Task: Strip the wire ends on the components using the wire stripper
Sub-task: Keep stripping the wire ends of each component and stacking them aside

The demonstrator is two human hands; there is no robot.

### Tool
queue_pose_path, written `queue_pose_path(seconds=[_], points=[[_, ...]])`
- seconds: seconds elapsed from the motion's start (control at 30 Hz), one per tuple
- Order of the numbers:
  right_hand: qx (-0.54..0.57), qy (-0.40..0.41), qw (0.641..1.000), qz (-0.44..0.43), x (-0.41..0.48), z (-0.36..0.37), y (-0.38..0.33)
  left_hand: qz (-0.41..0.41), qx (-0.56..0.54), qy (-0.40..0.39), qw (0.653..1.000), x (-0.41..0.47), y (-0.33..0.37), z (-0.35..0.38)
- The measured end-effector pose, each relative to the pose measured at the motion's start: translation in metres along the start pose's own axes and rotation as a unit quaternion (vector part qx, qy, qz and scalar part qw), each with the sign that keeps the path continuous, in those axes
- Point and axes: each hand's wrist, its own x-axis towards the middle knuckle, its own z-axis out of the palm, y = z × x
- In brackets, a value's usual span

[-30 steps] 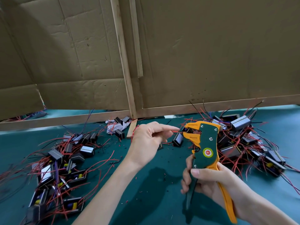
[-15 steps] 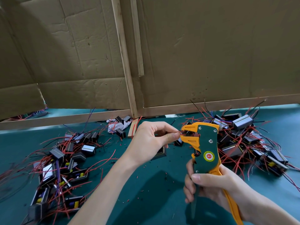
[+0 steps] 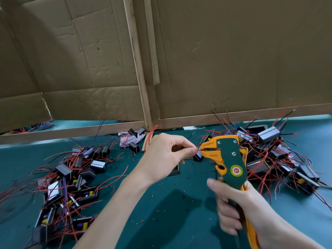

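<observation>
Left hand [image 3: 165, 153] over green mat [image 3: 170, 212], thumb and forefinger pinching thin red wire [image 3: 199, 150]. Wire end sits in mouth of wire stripper [image 3: 228, 159]. Right hand [image 3: 233, 209] wrapped firm round stripper handles, tool upright. Component [image 3: 173, 171] partly hidden under left hand. Left heap [image 3: 71, 177] and right heap [image 3: 269, 150] of wired components lie on mat.

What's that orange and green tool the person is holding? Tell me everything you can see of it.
It is a wire stripper, plastic-looking: dark green body with silver screws and a round red-and-yellow sticker, orange head and handle. It stands roughly upright above the green table, head pointing left. The right hand grips its handles from below. The left hand pinches a thin red wire whose end sits in the head's mouth.
</observation>
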Motion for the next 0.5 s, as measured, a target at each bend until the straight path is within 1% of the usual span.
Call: queue_pose_path(seconds=[0.03, 0.07, 0.17, 0.2, 0.27, 0.33, 0.43, 0.5], points=[[0.000, 0.002, 1.000, 0.002, 0.001, -0.002, 0.002, -0.006, 0.011, 0.006, 1.000, 0.000, -0.002, 0.002], [0.001, -0.017, 1.000, 0.005, 0.002, -0.004, 0.004, -0.013, 0.017, 0.009, 1.000, 0.001, -0.004, 0.003], [0.066, -0.149, 0.986, 0.021, 0.008, -0.011, 0.002, -0.029, 0.031, 0.020, 0.999, 0.003, -0.013, 0.003], [0.083, -0.170, 0.982, 0.023, 0.011, -0.013, 0.001, -0.032, 0.041, 0.027, 0.998, 0.004, -0.015, 0.002], [0.099, -0.172, 0.980, 0.018, 0.015, -0.017, 0.003, -0.032, 0.062, 0.051, 0.996, 0.006, -0.018, -0.001], [0.108, -0.150, 0.983, 0.023, 0.018, -0.018, 0.005, -0.016, 0.092, 0.101, 0.991, 0.010, -0.017, -0.004], [0.122, -0.098, 0.986, 0.051, 0.022, -0.019, 0.007, 0.034, 0.121, 0.180, 0.976, 0.027, -0.005, -0.003], [0.134, -0.077, 0.985, 0.072, 0.026, -0.019, 0.010, 0.079, 0.097, 0.206, 0.970, 0.046, 0.010, 0.009]])
